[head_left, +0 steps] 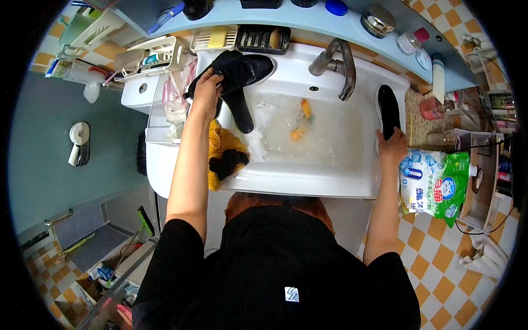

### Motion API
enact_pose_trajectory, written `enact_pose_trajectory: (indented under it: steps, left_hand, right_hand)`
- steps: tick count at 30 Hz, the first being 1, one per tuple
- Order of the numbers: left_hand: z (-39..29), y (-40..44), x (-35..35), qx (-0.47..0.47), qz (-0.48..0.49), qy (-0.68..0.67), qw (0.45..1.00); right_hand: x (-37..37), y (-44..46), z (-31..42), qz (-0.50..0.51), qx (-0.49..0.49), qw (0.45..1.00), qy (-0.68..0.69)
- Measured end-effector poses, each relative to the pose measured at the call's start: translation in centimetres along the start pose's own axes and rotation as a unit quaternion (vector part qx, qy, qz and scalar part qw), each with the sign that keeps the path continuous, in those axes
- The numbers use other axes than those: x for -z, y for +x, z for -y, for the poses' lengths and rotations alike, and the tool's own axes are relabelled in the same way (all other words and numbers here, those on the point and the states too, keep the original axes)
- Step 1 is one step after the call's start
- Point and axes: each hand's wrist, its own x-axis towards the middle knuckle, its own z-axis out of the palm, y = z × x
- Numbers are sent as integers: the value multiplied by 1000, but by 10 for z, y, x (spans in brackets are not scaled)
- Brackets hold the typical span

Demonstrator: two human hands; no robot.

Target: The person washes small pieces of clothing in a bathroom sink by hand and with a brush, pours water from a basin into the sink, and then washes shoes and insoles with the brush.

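My left hand (207,92) grips part of a black shoe (234,69) at the sink's back left corner. Below that shoe, a long black insole or sole-shaped piece (238,111) slants down to the basin. My right hand (392,146) holds the near end of another black shoe with a white edge (388,113), on the right rim. Cloudy water fills the white sink (308,188), with orange pieces (305,108) in it. A yellow cloth (223,144) and a black cloth (228,163) hang over the left rim.
A metal faucet (347,69) stands at the back. Soap dishes (263,39) sit behind the left corner, beneath a blue shelf (308,19) with jars. A detergent bag (434,184) is at the right. A plastic rack (148,60) and a clear bin (162,124) stand left.
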Motion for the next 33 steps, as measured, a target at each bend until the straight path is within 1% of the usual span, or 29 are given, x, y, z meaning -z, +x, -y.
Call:
enact_pose_trajectory:
  steps: [2, 3, 5, 6, 7, 9, 10, 11, 12, 13, 14, 15, 16, 17, 18, 19, 20, 22, 23, 24, 25, 27, 28, 29, 30, 31, 33]
  left_hand:
    - [-5, 1, -7, -9, -63, 69, 996]
    - [-2, 6, -4, -27, -67, 121, 990]
    - [8, 16, 4, -62, -76, 223, 970]
    - [11, 14, 10, -137, -85, 324, 932]
    - [18, 1, 4, -223, -150, 245, 932]
    - [19, -23, 3, -360, -194, 313, 857]
    - [19, -40, -4, -389, -216, 345, 826]
    - [14, -72, -24, -386, -207, 346, 830]
    - [39, -73, -20, -346, -155, 308, 872]
    - [61, -80, -21, -335, -76, 311, 886]
    - [73, -101, -32, -162, 15, 256, 953]
    - [103, -102, -33, -101, 119, 194, 969]
    - [122, -103, -38, 5, 196, 293, 936]
    - [141, -108, -45, 73, 260, 250, 930]
    - [147, -114, -58, 161, 286, 271, 905]
    - [154, -120, -71, 198, 285, 258, 902]
    - [162, -125, -83, 234, 284, 243, 898]
    - [173, -125, -94, 308, 298, 98, 898]
    - [178, -123, -99, 343, 309, -34, 886]
    - [178, -120, -98, 323, 345, -109, 874]
    - [171, -125, -100, 288, 315, -84, 901]
    - [182, -120, -86, 262, 258, -116, 923]
    - [151, -132, -91, 289, 226, -57, 929]
    - [167, -131, -84, 211, 225, -39, 950]
    - [164, -132, -82, 185, 220, -4, 958]
    - [161, -133, -80, 157, 214, 32, 964]
    - [162, -135, -72, 107, 207, 89, 968]
  right_hand:
    - [-1, 6, -3, 36, 2, 999, -39]
    - [-1, 7, -2, 54, 2, 997, -58]
    - [0, 4, -2, 68, -4, 998, -2]
    - [0, 2, 1, 74, -7, 997, 26]
    - [2, -3, 4, 66, 0, 996, 65]
    - [9, -24, 14, 51, 14, 989, 142]
    - [14, -32, 19, 79, 7, 983, 165]
    - [10, -42, 18, 89, -10, 970, 226]
    - [1, -54, 16, 100, -25, 953, 286]
    - [-3, -63, 13, 112, -41, 932, 343]
    - [13, -70, 24, 140, -69, 899, 410]
    - [17, -76, 24, 188, -102, 862, 460]
    - [19, -80, 25, 230, -134, 818, 510]
    - [20, -81, 27, 271, -164, 769, 556]
    - [27, -80, 30, 327, -165, 722, 587]
    - [28, -80, 34, 373, -160, 706, 580]
    - [31, -80, 40, 402, -132, 695, 582]
    - [32, -77, 57, 462, -60, 678, 568]
    - [33, -69, 63, 457, 50, 697, 550]
    - [28, -65, 69, 413, 136, 745, 505]
    - [24, -59, 73, 363, 221, 783, 454]
    - [29, -40, 75, 285, 296, 819, 399]
    - [29, -32, 75, 244, 330, 834, 370]
    - [23, -29, 74, 304, 240, 803, 453]
    - [15, -28, 72, 359, 147, 756, 527]
    - [9, -26, 72, 405, 52, 694, 592]
    - [1, -28, 78, 436, 10, 654, 618]
